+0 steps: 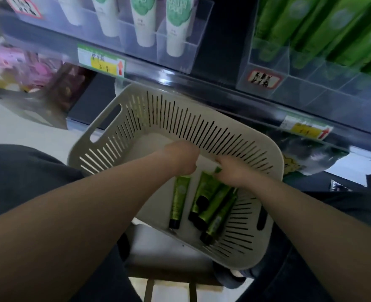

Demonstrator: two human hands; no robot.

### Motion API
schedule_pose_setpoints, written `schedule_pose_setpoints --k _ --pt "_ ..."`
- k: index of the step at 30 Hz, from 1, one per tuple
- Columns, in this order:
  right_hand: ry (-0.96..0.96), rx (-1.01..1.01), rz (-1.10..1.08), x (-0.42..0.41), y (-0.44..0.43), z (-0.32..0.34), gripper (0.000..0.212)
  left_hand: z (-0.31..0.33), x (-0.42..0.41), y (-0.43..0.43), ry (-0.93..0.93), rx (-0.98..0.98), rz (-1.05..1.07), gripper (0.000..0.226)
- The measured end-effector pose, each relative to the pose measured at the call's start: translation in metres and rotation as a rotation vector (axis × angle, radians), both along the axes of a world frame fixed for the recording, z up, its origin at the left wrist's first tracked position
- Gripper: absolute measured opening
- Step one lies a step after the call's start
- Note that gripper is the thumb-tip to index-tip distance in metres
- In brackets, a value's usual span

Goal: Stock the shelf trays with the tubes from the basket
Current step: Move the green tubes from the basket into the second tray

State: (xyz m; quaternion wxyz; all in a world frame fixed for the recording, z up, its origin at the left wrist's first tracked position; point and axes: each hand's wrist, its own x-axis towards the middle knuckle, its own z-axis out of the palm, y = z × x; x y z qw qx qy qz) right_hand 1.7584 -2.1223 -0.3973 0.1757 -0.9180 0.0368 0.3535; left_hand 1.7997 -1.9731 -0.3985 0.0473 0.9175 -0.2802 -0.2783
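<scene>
Pick-up stage here. Up and to the right of the beige slotted basket (202,101), the clear shelf tray (267,68) already stands packed with stocked green tubes (332,29). Above the basket's far rim sits a second tray (180,59) of white tubes (175,25). In the basket's near-right end lie the loose green tubes (212,199), black-capped, with a single tube (179,199) just left of them. Both forearms reach down into the basket. The left hand (181,158) hangs knuckles-up over the basket's middle, fingers tucked under, so I cannot tell if they hold anything. The right hand (232,171) curls round the gripped tube (218,170) at its crimped end. Next, I'd judge: lift it clear of the basket rim and up to the tray.
</scene>
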Motion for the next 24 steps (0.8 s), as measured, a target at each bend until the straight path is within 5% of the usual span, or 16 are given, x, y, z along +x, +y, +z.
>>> schedule_pose_setpoints --k 15,24 --pt "0.216 -0.079 -0.065 0.026 -0.017 -0.051 0.029 -0.065 0.018 -0.017 0.258 0.113 0.027 0.028" --pt "0.274 -0.096 -0.085 0.032 -0.02 -0.079 0.041 -0.087 0.022 -0.015 0.257 0.085 0.031 0.027"
